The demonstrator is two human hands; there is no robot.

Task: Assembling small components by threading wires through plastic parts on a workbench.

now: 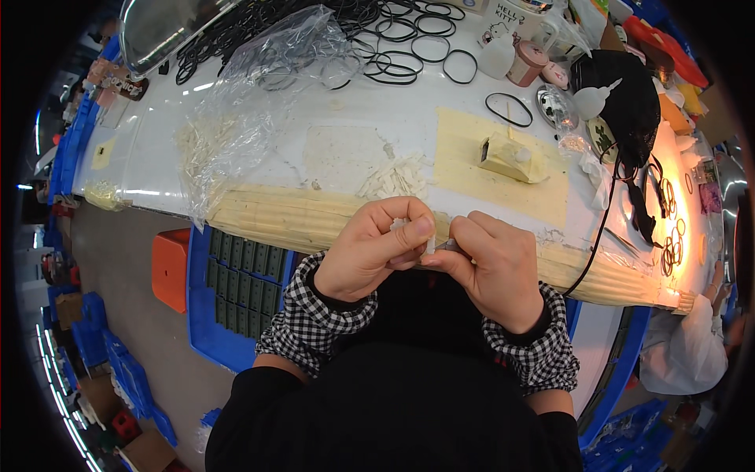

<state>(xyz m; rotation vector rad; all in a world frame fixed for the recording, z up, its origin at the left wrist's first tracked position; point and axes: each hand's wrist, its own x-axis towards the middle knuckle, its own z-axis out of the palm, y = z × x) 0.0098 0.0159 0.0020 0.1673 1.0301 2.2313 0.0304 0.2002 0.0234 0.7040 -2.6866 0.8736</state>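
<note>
My left hand [376,245] is closed, with thumb and fingers pinching a small whitish piece [399,224] too covered to name. Close beside it, my right hand [497,271] curls around a small grey object [454,245], mostly hidden by the fingers. Thumbs and fingertips of both hands nearly meet over the padded front edge of the workbench [275,216]. Just beyond them lies a loose heap of small off-white strips [395,178]. A clear plastic bag [275,59] sprawls to the left, with more such strips at its lower end.
Black rubber rings [393,67] spread across the back. Right of centre, a yellow-taped block [511,157] rests on a yellow sheet [456,141]. A pink jar [528,63] and a black cloth [625,102] stand farther right. Below left are an orange stool [170,271] and a blue crate [200,315] of dark green parts.
</note>
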